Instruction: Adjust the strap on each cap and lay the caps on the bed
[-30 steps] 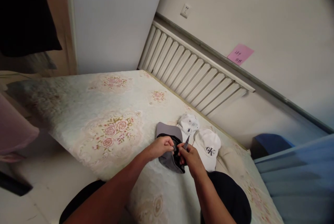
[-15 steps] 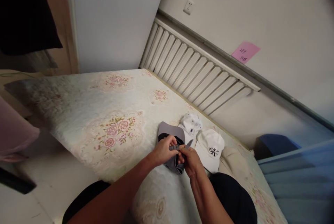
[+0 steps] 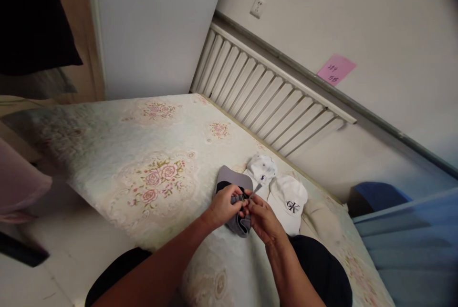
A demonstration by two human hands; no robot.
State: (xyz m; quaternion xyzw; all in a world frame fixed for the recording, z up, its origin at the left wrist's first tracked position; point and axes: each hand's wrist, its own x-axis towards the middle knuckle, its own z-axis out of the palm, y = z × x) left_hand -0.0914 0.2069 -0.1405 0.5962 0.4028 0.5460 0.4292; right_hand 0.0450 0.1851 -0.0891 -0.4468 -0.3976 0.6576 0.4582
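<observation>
A grey baseball cap [image 3: 230, 175] lies upside down on the bed in front of me, its brim pointing away and its dark inside showing. My left hand [image 3: 226, 206] pinches the cap's adjustment strap [image 3: 237, 199] close to the buckle. On the other side of the buckle, my right hand [image 3: 264, 216] is closed on the same strap, and the loose strap end [image 3: 256, 188] sticks up past its fingers. Just beyond lie a white cap with a small dark logo [image 3: 262, 168] and a white cap with black letters [image 3: 289, 202].
The bed has a floral cover [image 3: 161, 178]. A white radiator [image 3: 265, 92] runs along the wall, below a pink note [image 3: 336, 68]. At the right are a beige cloth item [image 3: 324, 223] and a blue translucent bin [image 3: 404, 245]. My knees flank the cap.
My right fingers have shifted slightly on the strap, and its loose end now points more upright and further left. The left hand stays nearly in place.
</observation>
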